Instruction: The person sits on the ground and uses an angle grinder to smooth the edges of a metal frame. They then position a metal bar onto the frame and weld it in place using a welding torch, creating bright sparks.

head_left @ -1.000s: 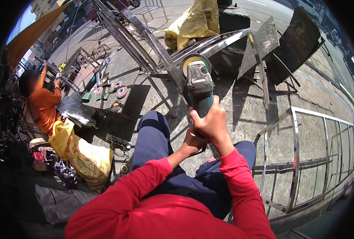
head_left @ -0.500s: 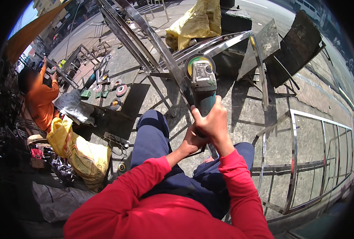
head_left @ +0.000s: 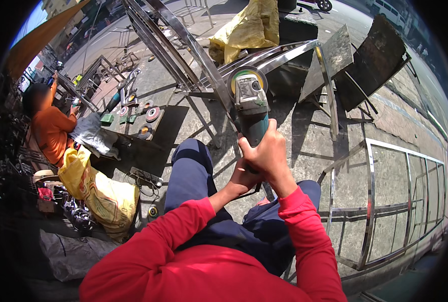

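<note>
In the middle of the frame, a grinder (head_left: 254,126) points toward the top, its disc (head_left: 247,71) beside a slanting steel bar (head_left: 213,74); from above, it is hard to tell whether they touch. The right hand (head_left: 268,157) wraps around the grinder's body; the left hand (head_left: 241,180), partly hidden, grips it lower down. Good handling calls for two firm grips, fingers behind the disc, a steady angle and light, even pressure.

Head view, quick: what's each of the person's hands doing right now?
Left hand: closed, holding the rear of the angle grinder, fingers partly hidden.
Right hand: closed, holding the same grinder's body.
</note>
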A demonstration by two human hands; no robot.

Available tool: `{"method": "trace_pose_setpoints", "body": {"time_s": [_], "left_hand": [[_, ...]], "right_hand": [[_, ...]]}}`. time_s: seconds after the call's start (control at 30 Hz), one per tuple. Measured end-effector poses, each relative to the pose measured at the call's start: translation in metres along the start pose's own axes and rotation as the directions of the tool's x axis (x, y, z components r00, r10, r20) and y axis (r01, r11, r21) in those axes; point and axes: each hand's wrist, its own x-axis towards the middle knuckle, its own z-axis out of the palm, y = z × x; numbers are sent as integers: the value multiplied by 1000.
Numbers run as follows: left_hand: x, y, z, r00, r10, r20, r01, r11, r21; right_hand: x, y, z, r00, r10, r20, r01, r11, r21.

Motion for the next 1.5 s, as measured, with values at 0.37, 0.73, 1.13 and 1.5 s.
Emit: {"method": "trace_pose_setpoints", "body": {"time_s": [0.37, 0.73, 1.13, 1.5], "left_hand": [[2, -1, 2, 999, -15, -45, 15, 1000, -2], [3, -1, 4, 998, 50, -41, -49, 999, 24], [1, 1, 3, 999, 22, -47, -20, 998, 55], [-2, 1, 3, 999, 1, -37, 2, 996, 86]], "right_hand": [[3, -3, -2, 1000, 15, 5, -15, 1000, -15], [4, -4, -1, 1000, 21, -4, -21, 1000, -20], [2, -4, -1, 1000, 1, 2, -1, 999, -49], [0, -2, 0, 1000, -9, -9, 9, 1000, -29]]}}
